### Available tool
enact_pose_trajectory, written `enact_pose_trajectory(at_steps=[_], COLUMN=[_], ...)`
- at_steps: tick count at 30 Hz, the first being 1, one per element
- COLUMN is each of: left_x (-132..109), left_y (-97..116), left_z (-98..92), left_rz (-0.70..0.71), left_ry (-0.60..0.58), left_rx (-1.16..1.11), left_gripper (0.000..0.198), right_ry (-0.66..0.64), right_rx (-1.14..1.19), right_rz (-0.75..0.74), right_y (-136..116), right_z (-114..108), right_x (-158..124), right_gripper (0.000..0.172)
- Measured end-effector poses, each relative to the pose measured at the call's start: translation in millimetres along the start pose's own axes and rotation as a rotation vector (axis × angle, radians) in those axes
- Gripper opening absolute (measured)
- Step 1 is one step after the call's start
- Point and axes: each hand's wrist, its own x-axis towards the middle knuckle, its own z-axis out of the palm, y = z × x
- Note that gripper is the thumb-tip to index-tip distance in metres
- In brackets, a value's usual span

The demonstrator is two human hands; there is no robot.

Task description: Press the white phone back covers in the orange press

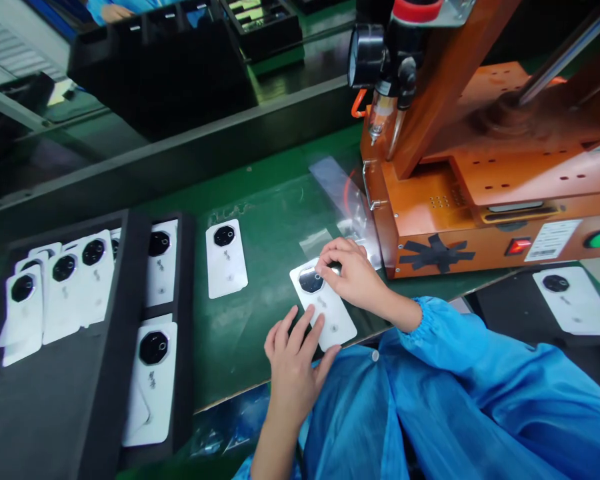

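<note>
A white phone back cover [333, 310] with a dark round camera area lies at a slant near the front edge of the green bench top. My left hand [295, 367] rests palm down at its lower left, fingers spread, fingertips on or beside the cover's edge. My right hand [350, 277] comes in from the right, its thumb and fingers closed together over the camera area's right side. Whatever those fingertips hold, if anything, is hidden. Farther left, a second phone back cover [227, 259] lies alone on the bench.
At left, a black foam tray [115, 333] holds several similar covers. An orange press machine [430, 227] with a pressure gauge stands at right, clear plastic film [337, 187] beside it. More covers [575, 300] lie on a dark surface at lower right. A black bin [165, 67] stands behind.
</note>
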Motion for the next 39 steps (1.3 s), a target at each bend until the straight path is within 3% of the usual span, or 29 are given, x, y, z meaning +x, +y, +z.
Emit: enact_pose_trajectory(at_steps=[3, 7, 20, 39], left_x=[-1, 2, 3, 4], left_y=[9, 12, 8, 10], left_z=[10.7, 10.0, 11.1, 8.3], left_rz=[-0.039, -0.023, -0.005, -0.009], left_ry=[0.092, 0.142, 0.155, 0.159], left_rx=[0.000, -0.002, 0.021, 0.021], left_gripper=[0.053, 0.049, 0.051, 0.048], right_ry=[-0.029, -0.065, 0.047, 0.084], right_rx=[-0.058, -0.107, -0.257, -0.351], right_rz=[-0.001, -0.028, -0.109, -0.157], right_y=[-6, -10, 0, 5], right_z=[7, 13, 19, 22], right_x=[0, -2, -2, -5], right_gripper=[0.010, 0.012, 0.012, 0.010])
